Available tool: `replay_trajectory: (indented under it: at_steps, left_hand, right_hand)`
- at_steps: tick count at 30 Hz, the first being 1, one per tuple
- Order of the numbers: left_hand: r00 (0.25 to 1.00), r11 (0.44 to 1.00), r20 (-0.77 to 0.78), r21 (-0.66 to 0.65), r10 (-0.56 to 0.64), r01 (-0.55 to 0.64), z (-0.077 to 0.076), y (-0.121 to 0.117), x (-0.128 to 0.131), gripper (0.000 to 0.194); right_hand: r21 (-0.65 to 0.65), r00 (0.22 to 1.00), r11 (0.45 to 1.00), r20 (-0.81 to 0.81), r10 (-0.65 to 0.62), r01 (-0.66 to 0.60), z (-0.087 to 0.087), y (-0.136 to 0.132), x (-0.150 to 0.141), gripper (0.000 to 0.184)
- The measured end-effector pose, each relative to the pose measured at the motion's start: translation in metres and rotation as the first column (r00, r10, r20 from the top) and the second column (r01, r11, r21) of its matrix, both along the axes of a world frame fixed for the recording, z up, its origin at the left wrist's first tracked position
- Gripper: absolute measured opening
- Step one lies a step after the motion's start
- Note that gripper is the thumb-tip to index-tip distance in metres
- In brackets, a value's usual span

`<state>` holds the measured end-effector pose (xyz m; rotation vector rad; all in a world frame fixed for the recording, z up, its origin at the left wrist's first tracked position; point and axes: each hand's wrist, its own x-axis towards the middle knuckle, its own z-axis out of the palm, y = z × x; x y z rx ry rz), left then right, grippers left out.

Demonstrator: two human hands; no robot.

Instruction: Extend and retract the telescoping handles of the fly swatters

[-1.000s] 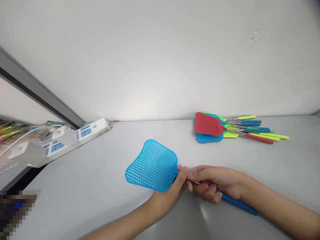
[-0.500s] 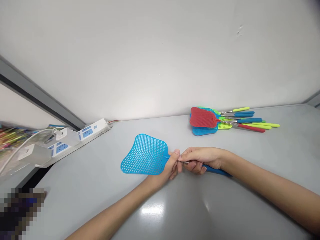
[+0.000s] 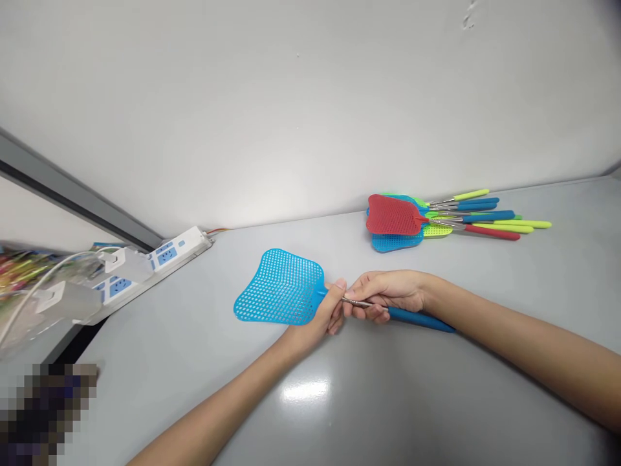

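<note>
Head view: the left hand [image 3: 317, 320] is closed around the neck of a blue fly swatter [image 3: 280, 287], just beside the mesh head. The right hand [image 3: 388, 294] is closed around the swatter's metal shaft, and the blue grip extends right past it. The swatter is held over the grey surface [image 3: 388, 388], near its middle. To the far right lies a pile of fly swatters [image 3: 392, 215]. To the far left lies a power strip [image 3: 182, 244] with white plug adapters [image 3: 123, 265] inserted.
</note>
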<state>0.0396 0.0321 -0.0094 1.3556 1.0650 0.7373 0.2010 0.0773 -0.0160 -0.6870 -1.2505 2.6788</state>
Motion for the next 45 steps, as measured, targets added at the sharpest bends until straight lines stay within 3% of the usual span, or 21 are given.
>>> replay_trajectory:
  at_steps: [9, 22, 30, 45]
  left_hand:
    - [0.999, 1.000, -0.038, 0.014, 0.005, -0.004, 0.001, 0.000, 0.002, 0.048]
    - [0.985, 0.993, -0.166, 0.101, -0.041, 0.058, 0.004, -0.002, -0.002, 0.051]
    - [0.991, 0.999, -0.135, 0.033, 0.001, 0.004, -0.006, -0.004, -0.002, 0.044]
    - [0.990, 0.998, -0.139, 0.066, 0.003, 0.006, -0.005, -0.004, -0.001, 0.045]
  right_hand:
    - [-0.152, 0.999, 0.988, -0.049, 0.004, -0.011, -0.001, -0.002, -0.001, 0.019]
    - [-0.054, 0.997, 0.996, 0.017, 0.073, -0.072, 0.004, -0.003, 0.001, 0.020]
    - [0.007, 0.989, 0.993, 0.090, 0.120, -0.121, 0.006, -0.002, 0.002, 0.021]
    - [0.039, 0.993, 0.997, 0.093, 0.070, -0.073, 0.006, -0.007, 0.005, 0.028]
